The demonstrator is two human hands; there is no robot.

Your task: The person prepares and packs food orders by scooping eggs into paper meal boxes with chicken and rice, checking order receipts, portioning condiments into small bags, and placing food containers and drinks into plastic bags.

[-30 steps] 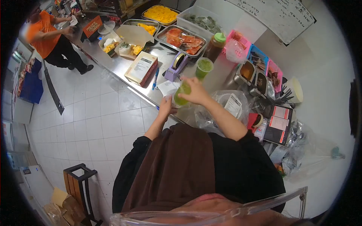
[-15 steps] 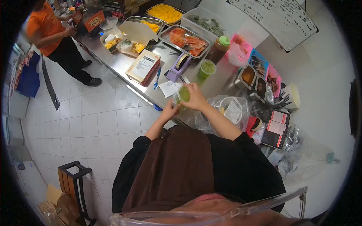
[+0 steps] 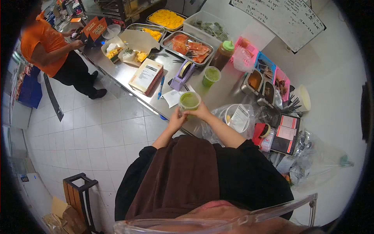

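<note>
"What's around one o'clock?"
"A green-capped squeeze bottle of brown sauce, with a wall whiteboard farther out, between one and two."
"And twelve?"
"A steel tray of bright yellow food."
"Ten?"
"A co-worker in an orange shirt, beside the steel counter."
"Eight?"
"A wood-slatted, black-framed stool, brown paper packaging near it."

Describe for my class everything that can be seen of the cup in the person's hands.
The cup is round and see-through, apparently plastic, with a wide rim. It contains something green. It looks roughly upright, its top facing the camera. The left hand touches its lower left side and the right hand its lower right. It is held near the front edge of the metal counter, by a white paper. Its base is hidden; whether it has a lid is unclear.
</note>
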